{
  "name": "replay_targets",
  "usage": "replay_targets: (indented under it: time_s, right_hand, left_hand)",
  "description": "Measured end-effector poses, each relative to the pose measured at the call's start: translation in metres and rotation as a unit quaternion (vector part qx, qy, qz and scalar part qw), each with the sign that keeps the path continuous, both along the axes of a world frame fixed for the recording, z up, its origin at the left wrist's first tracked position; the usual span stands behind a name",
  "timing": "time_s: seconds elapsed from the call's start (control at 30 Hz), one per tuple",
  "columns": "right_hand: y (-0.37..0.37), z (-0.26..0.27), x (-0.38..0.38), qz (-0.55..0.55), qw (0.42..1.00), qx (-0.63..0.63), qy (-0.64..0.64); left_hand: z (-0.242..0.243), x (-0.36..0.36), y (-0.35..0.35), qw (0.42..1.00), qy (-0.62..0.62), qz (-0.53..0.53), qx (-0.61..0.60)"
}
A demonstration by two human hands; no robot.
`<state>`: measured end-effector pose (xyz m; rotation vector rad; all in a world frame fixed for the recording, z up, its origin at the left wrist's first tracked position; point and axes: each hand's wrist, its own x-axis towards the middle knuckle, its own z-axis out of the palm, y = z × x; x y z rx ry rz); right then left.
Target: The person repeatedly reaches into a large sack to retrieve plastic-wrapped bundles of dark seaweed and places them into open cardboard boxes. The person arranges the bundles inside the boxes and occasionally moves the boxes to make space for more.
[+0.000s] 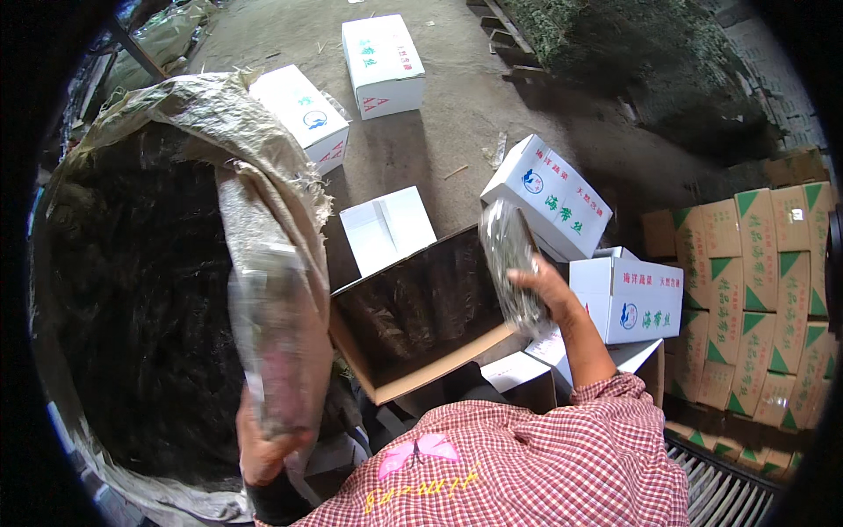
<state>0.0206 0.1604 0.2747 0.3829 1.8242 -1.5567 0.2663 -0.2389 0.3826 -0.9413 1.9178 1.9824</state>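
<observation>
My left hand [271, 454] grips the lower end of a long clear plastic package [280, 342], blurred by motion, in front of the rim of a big woven sack [276, 217]. Dark stuff [132, 296], perhaps kelp, lies inside the sack. In my right hand [550, 286] is another clear plastic package with dark contents [510, 263], held above the right end of an open cardboard box [444, 359]. Dark shredded material [421, 303] lies in that box, whose near edge is close to my body.
White printed cartons stand on the floor ahead [385, 66] and at the right [625, 300]. A white carton flap [388, 230] rises behind the open box. Brown cartons [744, 296] are stacked at the far right, above a slatted surface [718, 481]. A dark heap [632, 72] lies at the back right.
</observation>
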Motion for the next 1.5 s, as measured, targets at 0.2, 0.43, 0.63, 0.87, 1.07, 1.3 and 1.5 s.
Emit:
replay_targets:
  time_s: [0.2, 0.43, 0.63, 0.87, 1.07, 1.3, 1.5]
  right_hand:
    - [0.091, -0.102, -0.003, 0.134, 0.966, 0.110, -0.191]
    - [0.120, -0.152, -0.007, 0.202, 0.899, 0.308, 0.238]
    - [0.146, -0.160, -0.028, 0.123, 0.792, 0.482, 0.355]
    - [0.164, -0.213, -0.060, 0.212, 0.864, 0.420, 0.179]
    - [0.201, -0.294, -0.106, 0.423, 0.832, 0.316, 0.168]
    - [0.174, -0.274, -0.083, 0.552, 0.692, 0.372, 0.280]
    - [0.080, -0.216, -0.012, 0.710, 0.543, 0.364, 0.262]
  left_hand:
    - [-0.051, -0.044, 0.121, 0.998, -0.025, -0.061, -0.011]
    - [-0.014, -0.041, 0.076, 0.902, 0.063, 0.065, -0.421]
    - [-0.025, -0.050, 0.067, 0.606, 0.118, 0.139, -0.775]
    - [-0.263, 0.006, 0.108, 0.938, -0.140, -0.027, -0.316]
    - [-0.382, 0.007, 0.095, 0.888, -0.328, 0.011, -0.321]
    - [-0.293, 0.088, 0.142, 0.894, -0.273, 0.047, -0.352]
    - [-0.279, 0.248, 0.211, 0.890, -0.334, 0.138, -0.277]
